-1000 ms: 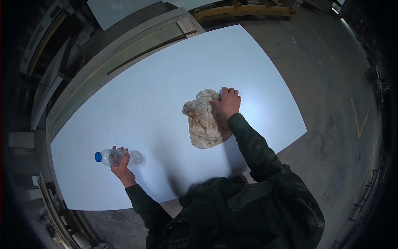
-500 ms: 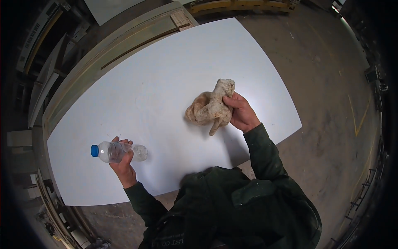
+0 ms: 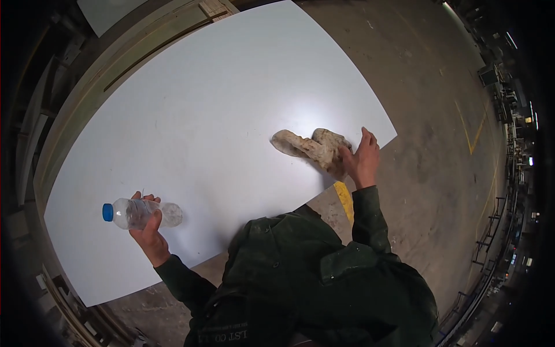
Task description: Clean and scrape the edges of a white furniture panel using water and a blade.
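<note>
My left hand [image 3: 151, 234] is wrapped round a clear plastic bottle [image 3: 134, 214] with a blue cap. The bottle lies sideways in the grip, its cap pointing left, over the near left part of a white board [image 3: 191, 110]. At the board's right side lies a crumpled, soiled off-white cloth bundle [image 3: 315, 149], perhaps work gloves; its exact kind is unclear. Beside the bundle, my right hand [image 3: 364, 159] has its fingers spread, with the thumb at the cloth's right end. Those fingers are not closed round the cloth.
The white board rests on a greenish sheet stack [image 3: 130, 66] with a wooden piece [image 3: 214, 8] at its far edge. Concrete floor [image 3: 416, 115] with yellow lines extends to the right. Dark metal racks [image 3: 488, 231] stand along the right side, and boards lean at the left.
My right hand has moved right with the cloth bundle, and its fingers have opened off it. The bundle now lies lower, near the board's right edge. My left hand still holds the bottle.
</note>
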Action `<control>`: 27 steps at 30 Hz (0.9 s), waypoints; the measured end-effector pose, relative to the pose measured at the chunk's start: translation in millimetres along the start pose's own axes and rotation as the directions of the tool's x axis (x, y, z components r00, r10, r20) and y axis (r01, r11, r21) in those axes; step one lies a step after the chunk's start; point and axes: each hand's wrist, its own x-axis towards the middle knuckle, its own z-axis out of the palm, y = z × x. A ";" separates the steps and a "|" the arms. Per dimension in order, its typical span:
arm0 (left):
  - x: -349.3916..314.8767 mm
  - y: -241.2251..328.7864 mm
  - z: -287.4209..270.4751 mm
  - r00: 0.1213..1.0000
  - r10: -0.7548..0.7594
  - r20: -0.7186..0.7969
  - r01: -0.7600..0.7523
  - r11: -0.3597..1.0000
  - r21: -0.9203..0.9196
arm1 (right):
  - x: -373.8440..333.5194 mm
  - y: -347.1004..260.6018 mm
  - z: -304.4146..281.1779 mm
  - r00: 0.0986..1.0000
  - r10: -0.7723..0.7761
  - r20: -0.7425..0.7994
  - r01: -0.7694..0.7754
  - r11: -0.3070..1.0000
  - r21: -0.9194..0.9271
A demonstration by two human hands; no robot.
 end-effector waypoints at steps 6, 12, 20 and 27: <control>0.0 14.8 12.5 1.000 0.010 0.021 -0.010 1.000 0.013 | 27.7 -42.9 19.5 0.976 -0.110 0.186 0.113 0.994 -0.004; -5.0 23.3 21.2 0.997 0.034 0.068 -0.035 0.999 0.024 | 43.7 -23.5 42.5 0.928 -0.115 0.356 0.090 0.992 0.086; -3.6 15.2 5.1 0.999 -0.036 0.017 0.036 0.999 -0.008 | 67.1 -65.3 20.7 0.922 -0.385 0.037 0.369 0.904 0.216; -3.7 35.8 14.0 0.988 -0.080 0.129 0.076 0.996 0.039 | 78.8 -116.5 24.9 0.770 -0.300 0.563 0.105 0.930 0.352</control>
